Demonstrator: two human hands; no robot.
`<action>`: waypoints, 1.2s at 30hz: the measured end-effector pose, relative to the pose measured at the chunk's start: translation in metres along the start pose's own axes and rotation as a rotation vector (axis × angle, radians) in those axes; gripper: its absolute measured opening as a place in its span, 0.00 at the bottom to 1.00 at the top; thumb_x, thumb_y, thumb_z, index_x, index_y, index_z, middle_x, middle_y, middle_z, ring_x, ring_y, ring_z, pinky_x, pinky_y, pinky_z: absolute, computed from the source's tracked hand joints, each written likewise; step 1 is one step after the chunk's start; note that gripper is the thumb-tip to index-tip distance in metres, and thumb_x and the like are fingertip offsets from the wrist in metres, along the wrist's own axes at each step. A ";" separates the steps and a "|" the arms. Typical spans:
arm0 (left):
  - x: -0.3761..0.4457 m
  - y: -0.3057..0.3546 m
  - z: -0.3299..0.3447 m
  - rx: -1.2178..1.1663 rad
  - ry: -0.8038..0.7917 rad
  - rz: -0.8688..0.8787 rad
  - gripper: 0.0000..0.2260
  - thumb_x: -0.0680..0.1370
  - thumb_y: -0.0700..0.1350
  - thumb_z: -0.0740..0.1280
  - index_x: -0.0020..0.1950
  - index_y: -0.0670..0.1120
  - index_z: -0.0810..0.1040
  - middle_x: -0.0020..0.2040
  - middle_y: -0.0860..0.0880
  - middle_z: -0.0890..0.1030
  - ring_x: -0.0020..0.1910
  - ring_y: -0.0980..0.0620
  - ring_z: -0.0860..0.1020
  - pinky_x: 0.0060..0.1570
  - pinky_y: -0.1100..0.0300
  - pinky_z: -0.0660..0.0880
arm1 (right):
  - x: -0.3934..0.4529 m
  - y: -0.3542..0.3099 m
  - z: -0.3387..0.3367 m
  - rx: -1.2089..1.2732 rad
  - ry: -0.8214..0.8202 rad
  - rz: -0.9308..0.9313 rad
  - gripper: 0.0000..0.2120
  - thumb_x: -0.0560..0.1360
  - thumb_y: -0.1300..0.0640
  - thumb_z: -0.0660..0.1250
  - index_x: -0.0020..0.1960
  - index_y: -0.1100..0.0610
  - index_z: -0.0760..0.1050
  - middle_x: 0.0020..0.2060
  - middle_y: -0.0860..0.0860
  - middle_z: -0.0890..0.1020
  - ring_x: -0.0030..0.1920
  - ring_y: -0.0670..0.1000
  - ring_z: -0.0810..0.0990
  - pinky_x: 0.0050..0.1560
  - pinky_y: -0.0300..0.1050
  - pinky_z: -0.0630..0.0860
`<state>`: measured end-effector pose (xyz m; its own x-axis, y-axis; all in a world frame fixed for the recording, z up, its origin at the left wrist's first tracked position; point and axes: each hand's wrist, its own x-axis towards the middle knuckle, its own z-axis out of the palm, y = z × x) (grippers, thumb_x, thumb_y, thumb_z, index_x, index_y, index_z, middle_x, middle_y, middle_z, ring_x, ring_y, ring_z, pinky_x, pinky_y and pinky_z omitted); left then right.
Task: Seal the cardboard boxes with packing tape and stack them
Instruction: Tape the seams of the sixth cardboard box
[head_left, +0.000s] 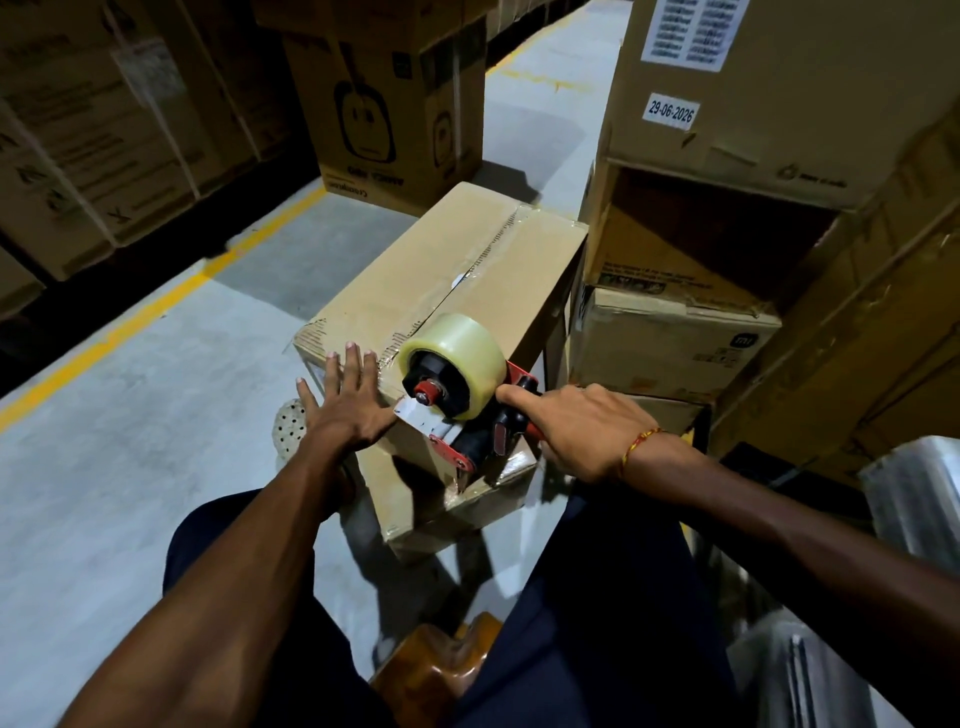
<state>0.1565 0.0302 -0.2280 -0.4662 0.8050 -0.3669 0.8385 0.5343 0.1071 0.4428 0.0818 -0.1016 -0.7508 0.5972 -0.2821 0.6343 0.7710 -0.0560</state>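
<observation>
- Grey warehouse floor with a yellow line runs under us, and stacked cartons crowd the right and far sides.
- We have the cardboard box right in front of us, resting on another box below it; its top seam looks only partly taped.
- Our left hand lies flat, fingers spread, pressing the near left edge of the top.
- Our right hand has its grip closed around the handle of the tape dispenser, whose mouth sits at the near edge of the box, the clear roll upright above it.
- We judge the strip is just being started at this edge.
- Risk: if the tape end is not pressed down firmly, pulling away could peel it loose.
- Risk: a crooked pull would run the tape off the seam and leave the flaps open.
- Risk: the box could slide on the one beneath if the left hand eases off.
</observation>
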 end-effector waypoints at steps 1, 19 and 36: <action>-0.001 0.000 -0.001 -0.009 0.001 0.001 0.42 0.78 0.72 0.51 0.82 0.52 0.35 0.79 0.51 0.28 0.79 0.47 0.30 0.73 0.32 0.34 | 0.000 0.001 -0.001 -0.012 -0.008 0.001 0.32 0.82 0.58 0.59 0.79 0.38 0.50 0.61 0.56 0.78 0.59 0.61 0.78 0.57 0.57 0.76; -0.032 0.036 -0.059 -0.911 -0.078 0.080 0.37 0.78 0.74 0.47 0.53 0.44 0.80 0.49 0.43 0.84 0.51 0.44 0.82 0.59 0.48 0.76 | 0.005 0.009 0.011 -0.005 -0.026 -0.010 0.31 0.81 0.58 0.60 0.77 0.39 0.53 0.58 0.55 0.80 0.55 0.60 0.78 0.56 0.58 0.77; -0.020 0.044 -0.050 -1.151 -0.122 0.096 0.23 0.84 0.61 0.57 0.63 0.43 0.78 0.54 0.40 0.82 0.53 0.43 0.80 0.57 0.50 0.76 | 0.013 0.026 -0.018 -0.044 -0.038 -0.009 0.29 0.79 0.56 0.67 0.73 0.39 0.60 0.46 0.51 0.74 0.47 0.57 0.76 0.51 0.56 0.79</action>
<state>0.1887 0.0500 -0.1697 -0.3319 0.8583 -0.3914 0.0876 0.4412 0.8931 0.4464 0.1132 -0.0891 -0.7486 0.5820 -0.3176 0.6182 0.7859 -0.0168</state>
